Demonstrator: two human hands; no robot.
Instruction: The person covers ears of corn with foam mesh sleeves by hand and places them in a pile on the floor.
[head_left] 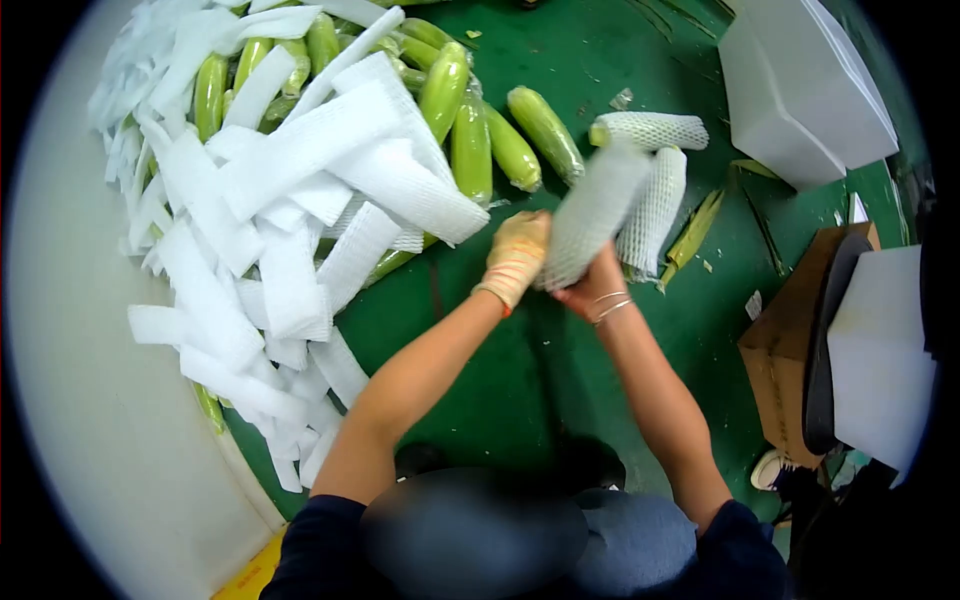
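Note:
A white foam net sleeve (pixel 597 212), slightly blurred, stands tilted between my hands; what is inside it is hidden. My left hand (pixel 518 258), in a pale knitted glove with an orange cuff, is closed at the sleeve's lower left edge. Under its lower right side, my right hand (pixel 592 285) grips it, fingers mostly hidden behind it. Just beyond lie two more sleeved pieces, one upright (pixel 654 215) and one sideways (pixel 655 130), with green showing at an end. Nearby rests a green, film-wrapped ear that looks like corn in its husk (pixel 545 133).
Flat white foam sleeves (pixel 285 240) are heaped at left over several film-wrapped green ears (pixel 470 145). Loose husk leaves (pixel 695 235) lie on the green surface (pixel 480 340). White foam panels (pixel 800 90) and a cardboard box (pixel 785 365) stand at right. A shoe (pixel 770 468) shows lower right.

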